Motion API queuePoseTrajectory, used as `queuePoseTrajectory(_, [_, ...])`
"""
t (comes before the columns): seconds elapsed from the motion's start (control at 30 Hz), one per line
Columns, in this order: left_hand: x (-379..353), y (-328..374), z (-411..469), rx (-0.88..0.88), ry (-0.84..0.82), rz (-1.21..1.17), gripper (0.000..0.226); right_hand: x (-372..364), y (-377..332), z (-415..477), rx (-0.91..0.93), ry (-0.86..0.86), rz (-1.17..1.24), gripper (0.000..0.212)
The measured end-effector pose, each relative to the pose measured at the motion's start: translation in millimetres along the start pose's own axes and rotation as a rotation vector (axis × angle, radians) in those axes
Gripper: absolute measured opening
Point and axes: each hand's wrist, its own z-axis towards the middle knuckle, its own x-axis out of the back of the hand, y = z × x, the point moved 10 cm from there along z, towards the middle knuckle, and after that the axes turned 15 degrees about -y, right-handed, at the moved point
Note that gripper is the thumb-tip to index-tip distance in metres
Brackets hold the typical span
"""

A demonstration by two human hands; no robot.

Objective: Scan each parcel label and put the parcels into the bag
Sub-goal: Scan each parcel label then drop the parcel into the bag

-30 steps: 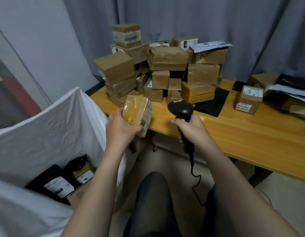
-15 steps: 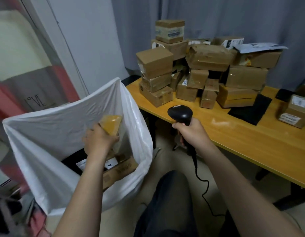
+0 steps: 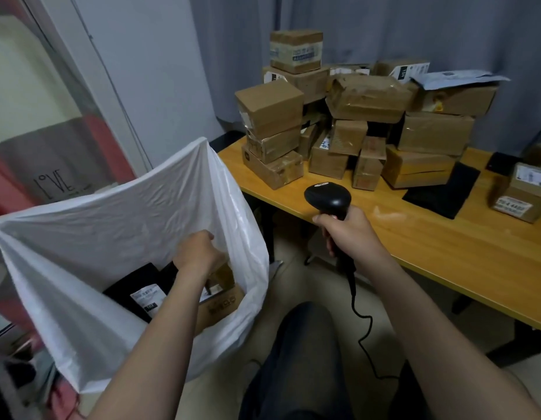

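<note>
Down inside the white bag (image 3: 111, 225), the left hand (image 3: 196, 253) sits knuckles-up right over a small brown parcel (image 3: 225, 272). Its fingers are curled down out of sight, so whether they pinch the parcel or merely hover over it, I can't tell. That parcel lies against a bigger lettered box (image 3: 223, 307), near a black pouch (image 3: 126, 286). The right hand (image 3: 351, 234) is wrapped tight round the scanner (image 3: 328, 198) handle, just off the table (image 3: 445, 253) edge. Up there the stack of parcels (image 3: 348, 137) waits. They look like stiff cardboard, light enough for one hand I'd say, but the glossy tape may slide. Best hold: thumb and fingers across two opposite sides, label face left clear. The crumpled parcel (image 3: 366, 97) looks softer, so go gently.
</note>
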Motion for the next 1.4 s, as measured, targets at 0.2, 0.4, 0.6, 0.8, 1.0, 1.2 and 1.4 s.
queuePoseTrajectory(0.2, [2.4, 64.1, -10.7, -0.136, 0.016, 0.096, 0.058, 21.5, -1.8, -11.5, 0.014, 0.038, 0.025, 0.018])
queuePoseTrajectory(0.4, [1.6, 176.3, -34.1, -0.319, 0.051, 0.152, 0.044, 77.6, -3.1, -32.7, 0.034, 0.142, 0.047, 0.013])
queuePoseTrajectory(0.6, [-46.1, 297.5, -65.3, -0.568, -0.021, 0.203, 0.056, 155.6, 9.1, -63.3, 0.028, 0.295, 0.078, 0.013])
queuePoseTrajectory(0.8, [-106.9, 407.8, -106.8, -0.78, -0.081, 0.224, 0.048, 253.5, 28.4, -92.9, 0.006, 0.45, 0.119, 0.014])
queuePoseTrajectory(1.0, [-158.0, 504.8, -137.8, -0.971, -0.124, 0.183, 0.038, 355.4, 44.7, -117.9, 0.016, 0.613, 0.192, 0.011])
queuePoseTrajectory(1.2, [-204.4, 594.3, -139.9, -0.989, -0.171, 0.154, 0.053, 405.7, 65.6, -117.2, -0.002, 0.657, 0.201, 0.009])
queuePoseTrajectory(1.4, [-252.2, 650.0, -130.5, -0.967, -0.189, 0.18, 0.079, 435.5, 88.7, -111.7, -0.048, 0.67, 0.211, 0.015])
